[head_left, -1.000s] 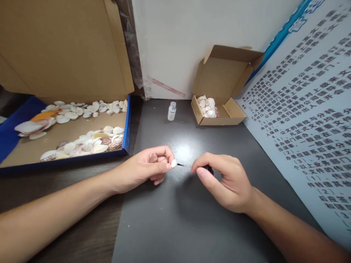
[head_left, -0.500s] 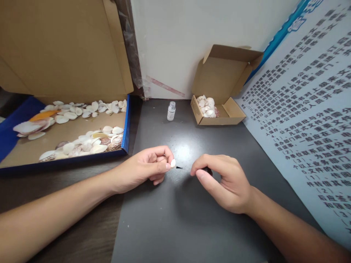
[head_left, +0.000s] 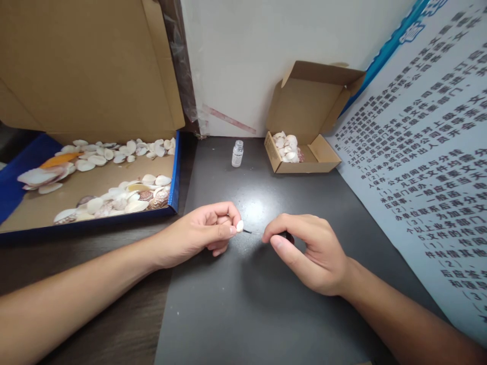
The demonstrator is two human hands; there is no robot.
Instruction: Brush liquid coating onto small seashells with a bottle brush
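Between thumb and forefinger, my left hand (head_left: 213, 228) pinches a small white seashell (head_left: 239, 226). My right hand (head_left: 310, 253) is closed on the dark cap of a thin brush (head_left: 247, 231), most of the cap hidden by the fingers. The brush's black tip points left and meets the shell's right edge, or lies just beside it. Beyond both hands, a small clear glass bottle (head_left: 237, 154) with a label stands upright without a cap.
At left lies an open blue-sided box (head_left: 95, 175) holding several shells in two rows. An open small cardboard box (head_left: 308, 167) with white shells stands at back right. A printed poster (head_left: 426, 152) leans along the right side of the dark tabletop (head_left: 213, 314).
My right hand has shifted slightly left, bringing the brush tip from just short of the shell up to its edge. The left hand with the shell stays in place.
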